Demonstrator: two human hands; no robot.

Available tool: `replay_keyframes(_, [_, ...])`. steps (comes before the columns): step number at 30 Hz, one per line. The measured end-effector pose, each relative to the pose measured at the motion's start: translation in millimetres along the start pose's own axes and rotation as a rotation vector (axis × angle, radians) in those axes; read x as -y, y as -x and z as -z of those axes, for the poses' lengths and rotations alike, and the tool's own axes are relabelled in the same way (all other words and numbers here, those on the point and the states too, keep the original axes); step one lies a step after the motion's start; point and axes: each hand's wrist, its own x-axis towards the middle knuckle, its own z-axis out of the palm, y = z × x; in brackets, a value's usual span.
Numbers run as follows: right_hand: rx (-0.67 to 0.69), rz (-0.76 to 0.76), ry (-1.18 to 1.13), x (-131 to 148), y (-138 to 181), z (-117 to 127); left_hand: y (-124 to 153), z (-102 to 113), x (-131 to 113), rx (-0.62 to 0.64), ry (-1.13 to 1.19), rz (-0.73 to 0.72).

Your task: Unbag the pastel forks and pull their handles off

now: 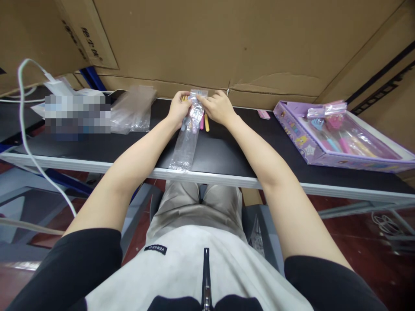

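Long clear plastic bag (pixel 184 151), crinkled, glossy, top pinched by fingers of left hand (pixel 178 109) and right hand (pixel 221 108); lower end reaches silver front edge (pixel 223 178) of black bench (pixel 231 151); open room rightward, before purple printed tray (pixel 300 138).

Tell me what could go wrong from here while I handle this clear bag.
The clear bag reaches the front edge of the black table, so its lower end might catch there. The yellow handle and pink handle are close to the right hand, which could nudge them. The white cable hangs past the table's front near the left arm, so a sweep of that arm might snag it.
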Motion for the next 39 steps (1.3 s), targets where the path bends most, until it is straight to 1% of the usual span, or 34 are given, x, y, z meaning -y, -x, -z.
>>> replay_keyframes(2, [0.002,-0.022,-0.001,-3,-1,-1,0,-1,0,0.003,-0.021,0.013])
replay_keyframes(4, [-0.028,-0.071,-0.018,-10,1,-4,4,-1,-2,0.031,-0.085,-0.023])
replay_keyframes(7, [-0.09,-0.16,-0.065,-25,5,-8,15,-1,-9,0.104,-0.273,-0.207])
replay_keyframes(10, [-0.146,-0.242,-0.121,-39,10,-15,29,-2,-16,0.207,-0.503,-0.392])
replay_keyframes(13, [-0.179,-0.318,-0.128,-50,13,-21,37,-4,-16,0.301,-0.659,-0.469])
replay_keyframes(16, [-0.201,-0.386,-0.097,-56,15,-25,35,-6,-10,0.33,-0.699,-0.503])
replay_keyframes(20, [-0.177,-0.429,-0.027,-54,18,-26,31,-4,-9,0.312,-0.74,-0.512])
replay_keyframes(22, [-0.151,-0.441,0.015,-51,19,-25,34,-2,-16,0.298,-0.827,-0.497])
replay_keyframes(25, [-0.059,-0.446,0.081,-42,20,-27,42,1,-31,0.269,-1.018,-0.444])
replay_keyframes(28, [0.033,-0.406,0.121,-33,19,-32,48,4,-43,0.215,-1.136,-0.387])
replay_keyframes(33, [0.091,-0.351,0.105,-22,17,-36,52,8,-53,0.153,-1.186,-0.338])
replay_keyframes(39, [0.163,-0.264,0.099,-17,19,-32,54,11,-56,0.157,-1.228,-0.266])
